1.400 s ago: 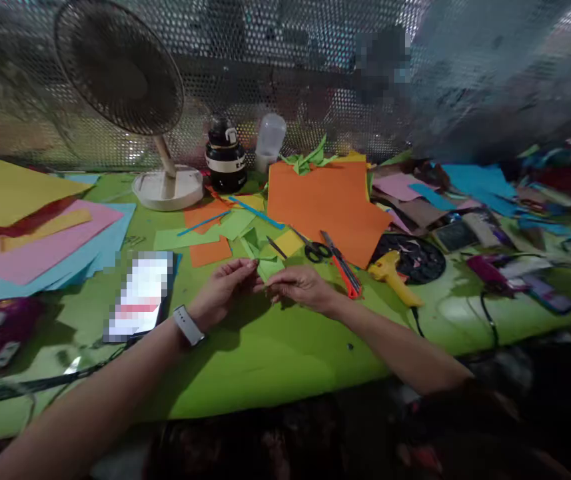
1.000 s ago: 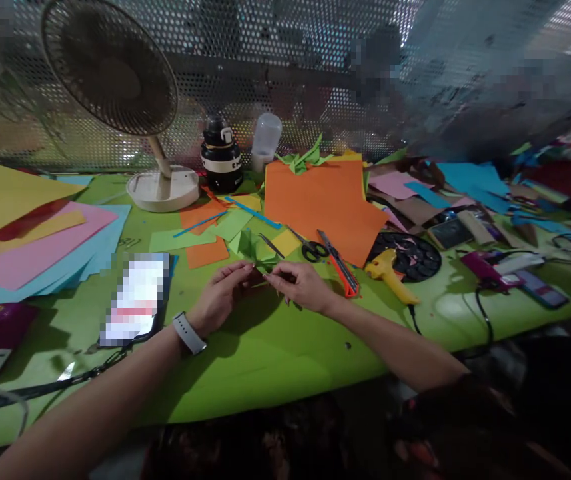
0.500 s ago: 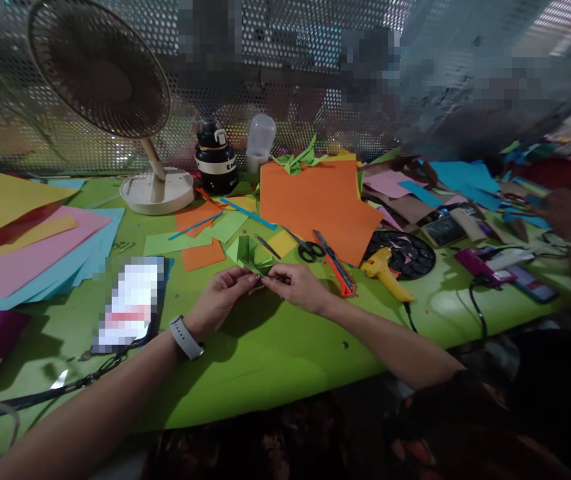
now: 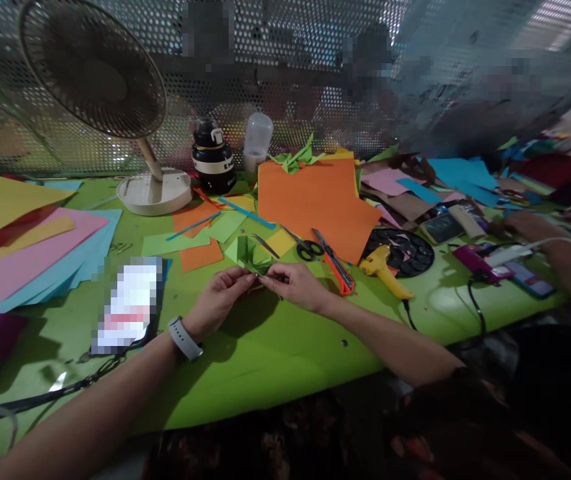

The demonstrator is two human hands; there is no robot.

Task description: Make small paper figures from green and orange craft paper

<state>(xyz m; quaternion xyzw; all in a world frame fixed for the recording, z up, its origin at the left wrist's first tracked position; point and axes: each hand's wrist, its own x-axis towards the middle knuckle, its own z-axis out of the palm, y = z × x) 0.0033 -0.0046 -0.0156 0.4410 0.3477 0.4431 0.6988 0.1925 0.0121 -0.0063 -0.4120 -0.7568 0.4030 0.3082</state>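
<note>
Another person's hand (image 4: 528, 228) had come in at the right side. The left hand (image 4: 218, 298) and the right hand (image 4: 300, 288) pinched the green folded paper (image 4: 242, 253) with closed fingertips, over the green table (image 4: 275, 360) near the tweezers (image 4: 267, 246). It might rip or lose its folds if they pulled too hard. It looked bent, with pointy flaps sticking up.
</note>
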